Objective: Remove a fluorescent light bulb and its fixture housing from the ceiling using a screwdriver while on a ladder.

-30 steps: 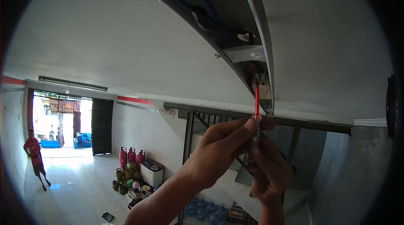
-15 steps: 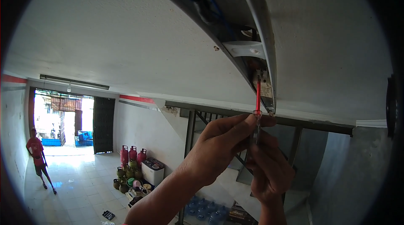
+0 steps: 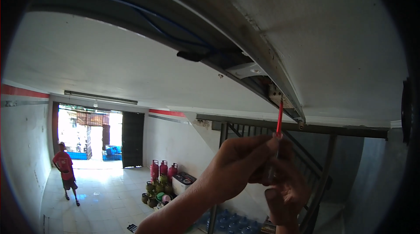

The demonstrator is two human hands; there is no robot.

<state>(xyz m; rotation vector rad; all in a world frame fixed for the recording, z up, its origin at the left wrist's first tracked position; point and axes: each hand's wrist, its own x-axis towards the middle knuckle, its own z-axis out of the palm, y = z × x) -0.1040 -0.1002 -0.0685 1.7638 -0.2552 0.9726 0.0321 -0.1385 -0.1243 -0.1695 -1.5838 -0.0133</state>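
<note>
Both hands are raised toward the ceiling around a small screwdriver with a red shaft and clear handle. My left hand pinches it near the collar, where handle and shaft meet. My right hand is closed about the lower handle, its fingers partly hidden behind the left. The screwdriver stands nearly upright, its tip at a pale terminal block in the end of an open metal light channel. Whether the tip touches the block I cannot tell. Blue wires run along inside the channel, past a white bracket.
A person in a red shirt stands at the far left near an open doorway. Pink and green gas cylinders are grouped by the wall. Behind my hands are a staircase railing and blue water bottles. Another ceiling light hangs farther off.
The view has swung, so the channel now slants across from upper left. The screwdriver tip appears lower against the terminal block. Both hands still hold the screwdriver; the right hand's fingers have shifted.
</note>
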